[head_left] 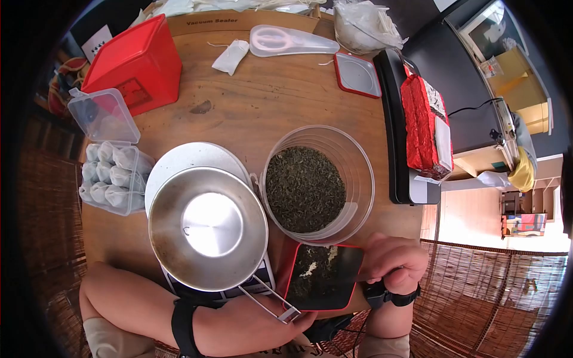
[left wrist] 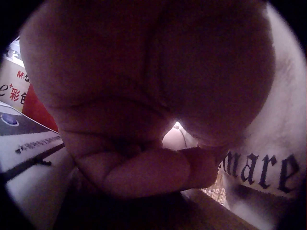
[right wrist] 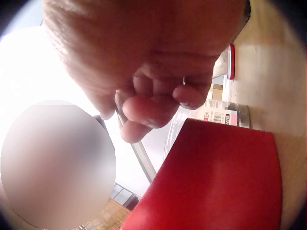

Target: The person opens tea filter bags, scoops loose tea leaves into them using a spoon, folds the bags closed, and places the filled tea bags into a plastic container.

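Observation:
My right hand (head_left: 397,262) is at the right side of a red tin (head_left: 362,262) holding dark leaves with pale bits. Its curled fingers grip a slim metal utensil (right wrist: 144,160), whose far end blurs over the leaves. My left hand (head_left: 268,325) lies in front, below the handle (head_left: 271,298) of a steel pan (head_left: 173,250). In the left wrist view, the fingers (left wrist: 144,172) curl loosely toward the thumb, with nothing visible between them. The pan sits on a kitchen scale (head_left: 268,280). Beside it, a clear tub (head_left: 358,173) holds dried dark green leaves (head_left: 304,188).
On the left, a clear box (head_left: 134,203) with an open lid holds several filled white pouches (head_left: 107,173). Behind it is a red container (head_left: 143,71). Single pouch (head_left: 231,56), cased scissors (head_left: 292,42) and tin lid (head_left: 358,74) lie behind. A red foil pack (head_left: 421,119) rests on a black appliance (head_left: 394,155).

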